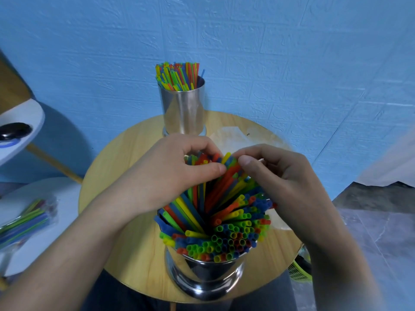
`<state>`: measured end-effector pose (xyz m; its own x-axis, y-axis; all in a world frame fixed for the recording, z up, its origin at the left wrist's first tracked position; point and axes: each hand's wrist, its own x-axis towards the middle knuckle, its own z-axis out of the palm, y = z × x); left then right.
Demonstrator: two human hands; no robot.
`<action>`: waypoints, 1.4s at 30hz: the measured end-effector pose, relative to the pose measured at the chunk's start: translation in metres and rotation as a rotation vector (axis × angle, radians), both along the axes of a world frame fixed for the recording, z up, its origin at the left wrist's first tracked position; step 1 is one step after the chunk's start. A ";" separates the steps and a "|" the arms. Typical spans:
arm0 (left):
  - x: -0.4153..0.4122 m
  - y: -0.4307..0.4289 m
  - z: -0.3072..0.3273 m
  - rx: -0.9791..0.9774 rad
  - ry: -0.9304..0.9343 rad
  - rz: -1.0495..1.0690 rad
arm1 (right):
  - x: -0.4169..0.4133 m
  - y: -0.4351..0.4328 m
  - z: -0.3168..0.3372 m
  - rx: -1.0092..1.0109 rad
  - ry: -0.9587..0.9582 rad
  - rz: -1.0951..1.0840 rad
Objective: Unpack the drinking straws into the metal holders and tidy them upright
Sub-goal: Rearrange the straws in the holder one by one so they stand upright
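Observation:
A metal holder (pixel 205 277) stands at the near edge of the round wooden table (pixel 134 254), packed with coloured straws (pixel 233 234). Many of these straws lean away from me toward the far side. My left hand (pixel 170 173) and my right hand (pixel 276 173) meet over the leaning tops, fingers closed around a bunch of them. A second metal holder (pixel 184 108) stands at the table's far edge with its straws (pixel 177 75) upright.
A plastic pack of straws (pixel 27 221) lies on a white round surface (pixel 45 243) to the left. Clear empty wrappers (pixel 231 138) lie on the table behind my hands. A blue wall is close behind. A green basket (pixel 301 270) sits low right.

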<state>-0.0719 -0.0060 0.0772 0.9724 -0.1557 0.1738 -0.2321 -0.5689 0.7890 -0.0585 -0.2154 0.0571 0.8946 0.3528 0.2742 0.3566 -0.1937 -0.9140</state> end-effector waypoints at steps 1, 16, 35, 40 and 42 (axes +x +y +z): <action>-0.001 -0.001 0.001 0.000 -0.004 0.002 | 0.000 0.001 0.001 0.007 -0.002 0.008; -0.004 0.005 0.003 0.071 -0.016 -0.018 | -0.003 0.002 0.001 0.095 -0.097 -0.050; 0.003 0.006 0.023 -0.643 -0.382 0.150 | -0.002 -0.004 -0.004 0.084 -0.067 -0.078; 0.003 0.009 0.024 -0.794 -0.440 0.287 | -0.002 -0.002 -0.003 0.093 -0.051 -0.027; 0.004 0.010 0.022 -0.834 -0.431 0.318 | -0.001 -0.001 -0.003 0.084 -0.067 -0.013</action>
